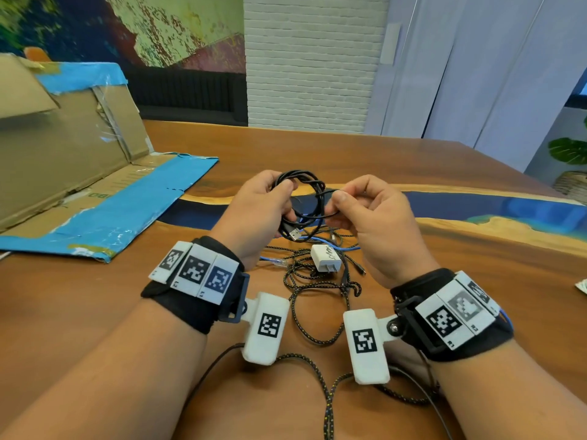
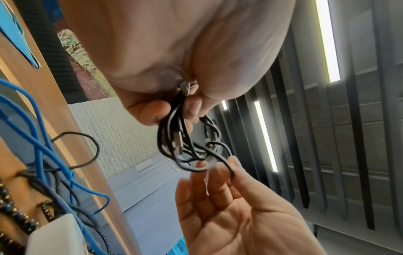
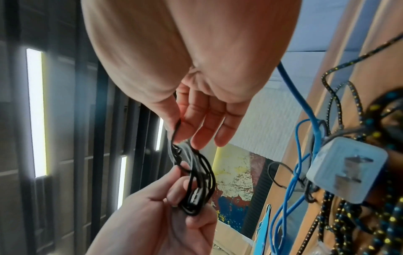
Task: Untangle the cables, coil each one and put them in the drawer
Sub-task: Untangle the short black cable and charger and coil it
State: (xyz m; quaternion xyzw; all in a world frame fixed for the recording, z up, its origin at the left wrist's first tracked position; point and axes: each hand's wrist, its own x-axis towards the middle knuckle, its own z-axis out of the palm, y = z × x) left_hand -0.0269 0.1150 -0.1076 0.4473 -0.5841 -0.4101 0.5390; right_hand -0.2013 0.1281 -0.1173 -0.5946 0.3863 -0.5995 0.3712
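Note:
Above the table I hold a black USB cable [image 1: 306,198] wound into a loose coil. My left hand [image 1: 284,189] grips one side of the coil [image 2: 174,138], thumb against fingers, and the cable's metal USB plug [image 1: 295,234] hangs below it. My right hand [image 1: 338,198] pinches a single strand [image 3: 174,136] on the coil's other side between thumb and forefinger, the other fingers straight. Under the hands a tangle lies on the table: a blue cable [image 1: 346,247], a black braided cable [image 1: 313,335] with yellow flecks, and a white charger plug [image 1: 325,258].
A flattened cardboard box [image 1: 79,173] edged with blue tape lies and leans at the left of the wooden table [image 1: 476,281], which has a blue resin band across it. A thin black cord [image 1: 209,369] runs near my left forearm. No drawer is in view.

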